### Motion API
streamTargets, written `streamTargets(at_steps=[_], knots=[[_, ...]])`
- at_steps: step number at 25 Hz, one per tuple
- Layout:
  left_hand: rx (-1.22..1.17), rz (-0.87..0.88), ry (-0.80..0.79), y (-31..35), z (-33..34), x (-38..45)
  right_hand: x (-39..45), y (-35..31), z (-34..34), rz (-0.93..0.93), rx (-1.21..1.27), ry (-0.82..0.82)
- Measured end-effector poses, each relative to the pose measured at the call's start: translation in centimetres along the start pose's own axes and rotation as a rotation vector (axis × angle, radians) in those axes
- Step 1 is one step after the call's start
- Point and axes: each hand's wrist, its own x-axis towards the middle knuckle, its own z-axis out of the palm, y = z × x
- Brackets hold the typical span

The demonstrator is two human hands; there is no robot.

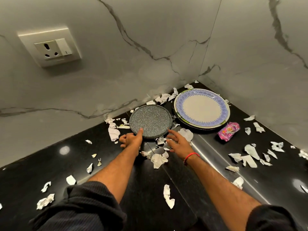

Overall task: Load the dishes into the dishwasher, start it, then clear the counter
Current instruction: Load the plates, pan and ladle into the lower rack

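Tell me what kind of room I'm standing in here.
Most likely a home kitchen, at a counter corner: a black stone countertop meets marble-look wall tiles, a wall socket is set above it, and dinner plates sit among scraps of torn paper.

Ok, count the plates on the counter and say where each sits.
2 stacks visible: a round speckled grey plate near the left hand, and a white plate with a blue patterned rim in the corner. Both top stacks, so more plates lie hidden beneath.
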Motion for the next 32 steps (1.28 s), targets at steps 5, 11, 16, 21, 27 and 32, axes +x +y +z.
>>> streamTargets(at_steps=[5,11,16,21,27,32], knots=[[0.079,-0.08,0.034,1.3,0.2,0.1,-0.9,0.5,0.4,0.034,-0.044,0.026],[-0.277,0.034,0.011,-1.6,-1.7,-1.1,-2.6,0.3,-0.3,-0.018,-0.032,0.072],[-0.501,0.079,0.035,-2.4,-3.2,-5.8,-5.2,0.8,-1.9,0.03,0.044,0.112],[-0.429,0.168,-0.121,-3.1,-2.7,-12.6,-8.3,0.8,-4.7,-0.022,0.35,0.155],[-0.186,0.374,-0.252,-3.4,2.2,-19.8,-13.1,4.0,-12.6,-0.193,0.401,0.501],[-0.048,0.504,-0.373,-1.5,8.8,-23.0,-19.3,7.6,-17.8,-0.21,0.306,0.667]])
